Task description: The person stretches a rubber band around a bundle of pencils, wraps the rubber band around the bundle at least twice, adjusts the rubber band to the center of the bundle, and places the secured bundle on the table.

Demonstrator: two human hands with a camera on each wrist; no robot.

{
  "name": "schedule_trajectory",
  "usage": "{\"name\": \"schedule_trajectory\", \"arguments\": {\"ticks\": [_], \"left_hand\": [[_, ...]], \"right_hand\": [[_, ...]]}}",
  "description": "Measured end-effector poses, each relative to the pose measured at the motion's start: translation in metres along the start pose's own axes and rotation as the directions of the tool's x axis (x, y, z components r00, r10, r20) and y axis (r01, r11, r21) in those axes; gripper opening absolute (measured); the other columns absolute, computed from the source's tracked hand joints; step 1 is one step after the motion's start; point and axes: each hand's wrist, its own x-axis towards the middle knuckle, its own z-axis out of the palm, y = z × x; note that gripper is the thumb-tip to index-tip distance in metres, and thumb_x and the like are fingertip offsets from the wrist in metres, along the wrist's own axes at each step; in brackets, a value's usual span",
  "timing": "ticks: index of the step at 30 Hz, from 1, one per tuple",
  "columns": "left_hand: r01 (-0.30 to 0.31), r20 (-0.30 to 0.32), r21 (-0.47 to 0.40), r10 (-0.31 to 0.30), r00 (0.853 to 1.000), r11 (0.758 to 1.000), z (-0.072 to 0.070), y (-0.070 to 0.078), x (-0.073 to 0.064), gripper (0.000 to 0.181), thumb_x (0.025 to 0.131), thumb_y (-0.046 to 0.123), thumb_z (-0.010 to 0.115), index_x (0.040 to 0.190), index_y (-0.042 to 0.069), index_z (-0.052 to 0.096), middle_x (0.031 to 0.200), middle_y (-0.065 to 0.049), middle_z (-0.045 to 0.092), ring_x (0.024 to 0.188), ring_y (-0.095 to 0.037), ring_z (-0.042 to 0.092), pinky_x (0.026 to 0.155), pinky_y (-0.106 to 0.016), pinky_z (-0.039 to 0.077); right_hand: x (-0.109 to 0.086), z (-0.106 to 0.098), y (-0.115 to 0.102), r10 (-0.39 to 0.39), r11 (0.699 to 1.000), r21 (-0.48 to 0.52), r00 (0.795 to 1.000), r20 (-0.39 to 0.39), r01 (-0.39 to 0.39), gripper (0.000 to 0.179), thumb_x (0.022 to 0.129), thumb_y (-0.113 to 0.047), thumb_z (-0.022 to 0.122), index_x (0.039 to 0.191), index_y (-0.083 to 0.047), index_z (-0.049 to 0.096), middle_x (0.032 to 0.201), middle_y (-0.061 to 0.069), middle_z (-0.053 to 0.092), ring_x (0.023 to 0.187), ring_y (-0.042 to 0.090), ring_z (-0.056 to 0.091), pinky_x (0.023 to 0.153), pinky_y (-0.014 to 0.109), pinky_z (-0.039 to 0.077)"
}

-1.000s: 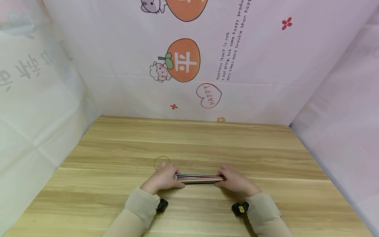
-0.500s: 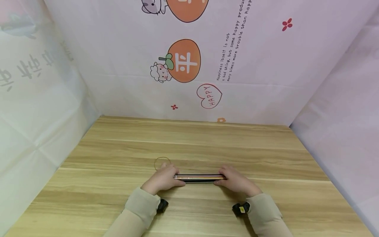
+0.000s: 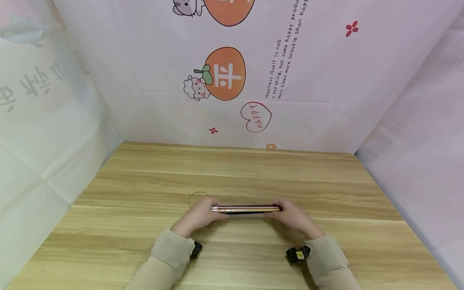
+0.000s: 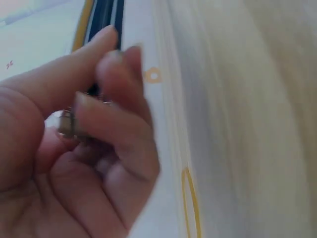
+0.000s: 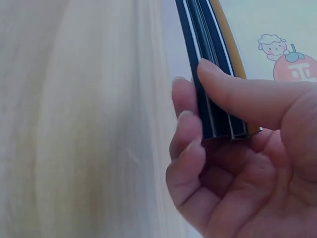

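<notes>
Both hands and the bundle of slim sticks [image 3: 246,209] have moved up the head view since the frame of half a second ago, away from the person; the yellow loop [image 3: 192,194] shows no shift. Landmark for all positions below: the yellow loop, which lies on the wooden tabletop [image 3: 239,173].

Bundle: to the right of the loop and slightly nearer the person, held crosswise and close to level. Sticks run side by side, with dark and gold-yellow lengths visible; metallic tips show at the end closest to the loop.

Left hand [image 3: 200,213]: just on the person's side of the loop, covering part of it in the head view. Thumb and curled fingers grip the near end of the bundle. Contact between hand and loop cannot be determined.

Right hand [image 3: 293,217]: well to the right of the loop, pinching the opposite end, thumb on one face and fingers on the other.

Left sleeve [image 3: 172,251] and right sleeve [image 3: 328,257], both beige, lie nearer the person than the loop, each with a black wrist device showing beside it. White printed backdrop [image 3: 315,80] rises beyond the loop; its red heart outline [image 3: 255,117] sits beyond and to the right.
</notes>
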Motion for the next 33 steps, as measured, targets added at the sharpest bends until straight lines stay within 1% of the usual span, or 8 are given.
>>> {"name": "schedule_trajectory", "arguments": {"ticks": [4, 8, 10, 14, 19, 23, 27, 33], "left_hand": [[0.017, -0.023, -0.146, -0.02, 1.0, 0.989, -0.002, -0.002, 0.002, 0.023, 0.085, 0.023, 0.079, 0.091, 0.003, 0.068, 0.062, 0.001, 0.057, 0.052, -0.01, 0.048, 0.049, -0.022, 0.043], [0.043, -0.012, -0.272, -0.048, 0.999, 0.961, -0.006, -0.002, 0.004, 0.03, 0.083, 0.018, 0.08, 0.103, -0.002, 0.068, 0.063, 0.0, 0.057, 0.052, -0.01, 0.05, 0.05, -0.021, 0.046], [0.061, -0.013, -0.329, -0.069, 0.998, 0.942, -0.007, -0.001, 0.005, 0.032, 0.083, 0.015, 0.08, 0.105, -0.004, 0.067, 0.066, -0.001, 0.059, 0.054, -0.009, 0.053, 0.051, -0.021, 0.048], [0.102, -0.012, -0.424, -0.118, 0.993, 0.9, -0.01, 0.0, 0.006, 0.034, 0.083, 0.011, 0.08, 0.11, -0.005, 0.066, 0.077, -0.004, 0.067, 0.056, -0.009, 0.058, 0.052, -0.021, 0.053], [0.106, 0.004, -0.488, -0.119, 0.993, 0.867, -0.012, 0.0, 0.006, 0.038, 0.084, 0.009, 0.079, 0.115, -0.007, 0.065, 0.084, -0.007, 0.071, 0.06, -0.011, 0.063, 0.056, -0.024, 0.058], [0.102, -0.001, -0.533, -0.121, 0.993, 0.84, -0.012, 0.001, 0.006, 0.038, 0.085, 0.01, 0.078, 0.117, -0.006, 0.065, 0.085, -0.007, 0.072, 0.064, -0.013, 0.065, 0.059, -0.027, 0.06], [0.112, -0.012, -0.573, -0.145, 0.989, 0.812, -0.011, 0.001, 0.007, 0.04, 0.085, 0.011, 0.078, 0.119, -0.005, 0.065, 0.087, -0.007, 0.073, 0.071, -0.014, 0.067, 0.063, -0.026, 0.06], [0.111, -0.024, -0.633, -0.162, 0.987, 0.766, -0.01, 0.001, 0.008, 0.039, 0.086, 0.011, 0.077, 0.119, -0.006, 0.065, 0.089, -0.008, 0.073, 0.075, -0.015, 0.068, 0.065, -0.025, 0.06]], "right_hand": [[0.0, -0.002, 0.001, -0.001, 0.996, 0.087, 1.0, 0.009, 0.0, 0.018, 0.094, -0.013, 0.067, 0.097, 0.003, 0.062, 0.072, 0.003, 0.056, 0.062, 0.011, 0.051, 0.053, 0.022, 0.047], [-0.001, -0.004, 0.0, -0.017, 0.982, 0.189, 1.0, 0.019, 0.013, 0.026, 0.094, -0.012, 0.068, 0.108, 0.008, 0.062, 0.078, 0.007, 0.061, 0.066, 0.011, 0.057, 0.057, 0.024, 0.051], [-0.001, -0.006, 0.0, -0.018, 0.968, 0.252, 1.0, 0.021, 0.012, 0.031, 0.093, -0.01, 0.068, 0.114, 0.012, 0.061, 0.082, 0.009, 0.065, 0.069, 0.01, 0.06, 0.06, 0.024, 0.054], [-0.001, -0.008, -0.001, -0.003, 0.923, 0.384, 1.0, 0.028, -0.008, 0.036, 0.092, -0.005, 0.068, 0.118, 0.016, 0.057, 0.088, 0.012, 0.068, 0.074, 0.009, 0.066, 0.068, 0.024, 0.06], [-0.002, -0.008, -0.004, 0.018, 0.872, 0.488, 0.999, 0.032, -0.031, 0.042, 0.09, -0.001, 0.069, 0.124, 0.018, 0.055, 0.097, 0.008, 0.071, 0.085, 0.012, 0.071, 0.081, 0.027, 0.061], [-0.004, -0.01, -0.007, 0.031, 0.85, 0.526, 0.999, 0.022, -0.038, 0.047, 0.089, 0.0, 0.069, 0.13, 0.015, 0.053, 0.106, 0.005, 0.069, 0.094, 0.016, 0.072, 0.089, 0.031, 0.059], [-0.003, -0.011, -0.006, 0.033, 0.834, 0.552, 0.999, 0.005, -0.03, 0.045, 0.089, 0.0, 0.07, 0.13, 0.011, 0.056, 0.108, 0.003, 0.069, 0.095, 0.016, 0.073, 0.09, 0.032, 0.059], [-0.001, -0.011, -0.003, 0.002, 0.791, 0.611, 1.0, -0.008, 0.003, 0.035, 0.089, 0.003, 0.068, 0.123, 0.005, 0.064, 0.105, -0.001, 0.071, 0.095, 0.014, 0.073, 0.091, 0.028, 0.058]]}}
